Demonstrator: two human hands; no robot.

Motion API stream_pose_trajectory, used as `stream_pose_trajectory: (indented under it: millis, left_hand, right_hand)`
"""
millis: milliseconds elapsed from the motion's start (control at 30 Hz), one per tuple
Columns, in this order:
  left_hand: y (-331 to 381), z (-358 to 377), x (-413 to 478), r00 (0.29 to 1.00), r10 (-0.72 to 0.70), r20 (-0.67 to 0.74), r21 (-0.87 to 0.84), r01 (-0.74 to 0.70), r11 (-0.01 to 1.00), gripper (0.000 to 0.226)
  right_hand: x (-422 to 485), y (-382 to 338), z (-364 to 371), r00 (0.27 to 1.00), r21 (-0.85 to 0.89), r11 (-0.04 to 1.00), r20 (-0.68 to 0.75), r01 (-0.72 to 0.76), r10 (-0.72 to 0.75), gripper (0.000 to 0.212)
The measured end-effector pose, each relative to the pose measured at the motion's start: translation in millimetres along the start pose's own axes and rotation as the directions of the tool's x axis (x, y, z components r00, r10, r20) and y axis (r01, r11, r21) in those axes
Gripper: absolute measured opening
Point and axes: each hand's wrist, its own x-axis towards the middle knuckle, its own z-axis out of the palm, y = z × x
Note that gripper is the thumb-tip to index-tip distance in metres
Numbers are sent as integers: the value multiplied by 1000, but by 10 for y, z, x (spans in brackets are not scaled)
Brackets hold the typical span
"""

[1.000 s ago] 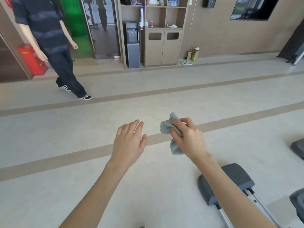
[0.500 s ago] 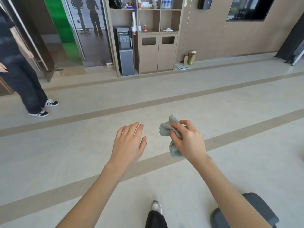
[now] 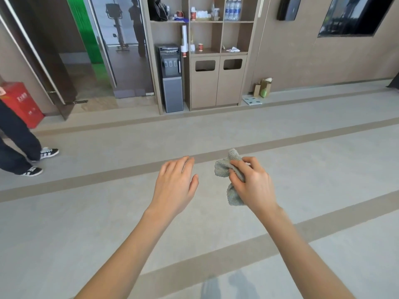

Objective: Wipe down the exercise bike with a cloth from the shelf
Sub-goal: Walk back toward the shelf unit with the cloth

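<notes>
Two bare hands reach out over a pale grey floor [image 3: 323,173] crossed by darker brown bands that run slantwise across the room; the left hand [image 3: 174,186] is released, palm down, fingers straight and close together, holding nothing; the right hand [image 3: 252,186] grasps a bunched grey cloth [image 3: 222,169], fingers and thumb curled round it, so the cloth hangs in the air just beside the left hand, apart from it; along the far edge of the floor stands a brown shelf unit [image 3: 216,50] with two cupboard doors below, each with a dark slot; its top compartment holds water bottles [image 3: 232,9], and red paper cups [image 3: 200,47] stand lower down; a grey and black water dispenser [image 3: 171,78] stands against its left side; further left a glass door [image 3: 121,50] shows an exercise bike [image 3: 117,29] and a standing figure, whether reflected or behind the glass cannot be told; a green strip [image 3: 84,29] runs beside it; at the left edge a person's dark trouser legs [image 3: 15,143] and black-and-white trainers stand near a red box [image 3: 19,102] whose pale lettering is too small to read; right of the shelf unit small paper bags [image 3: 264,87] lean on the wall; a black box [image 3: 288,8] is mounted above; no brand can be read.
</notes>
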Motion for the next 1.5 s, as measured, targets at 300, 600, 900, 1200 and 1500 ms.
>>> stream_pose_trajectory:
  millis: [300, 600, 900, 1200, 1500]
  left_hand:
    - [-658, 1109, 1782, 1000, 21, 12, -28, -20, 999, 37]
    - [-1228, 1943, 3858, 998, 67, 7, -21, -67, 998, 38]
    - [-1620, 2998, 5636, 996, 91, -8, 4, -91, 996, 39]
    - [-1799, 3941, 7748, 999, 29, -33, 24, -28, 999, 39]
    - [-2127, 4916, 9356, 1000, 5, -3, 40, -5, 999, 37]
  right_hand:
    - [1724, 632, 1158, 999, 14, 999, -33, 42, -41, 18]
    - [3661, 1240, 2093, 998, -11, 1000, -66, 17, -17, 20]
    - [5351, 2116, 3001, 998, -16, 1000, -53, 13, -14, 20]
    - [7444, 3089, 3760, 991, 27, 993, -71, 113, -111, 19]
    - [8979, 3891, 4605, 995, 57, 994, -29, 94, -92, 18]
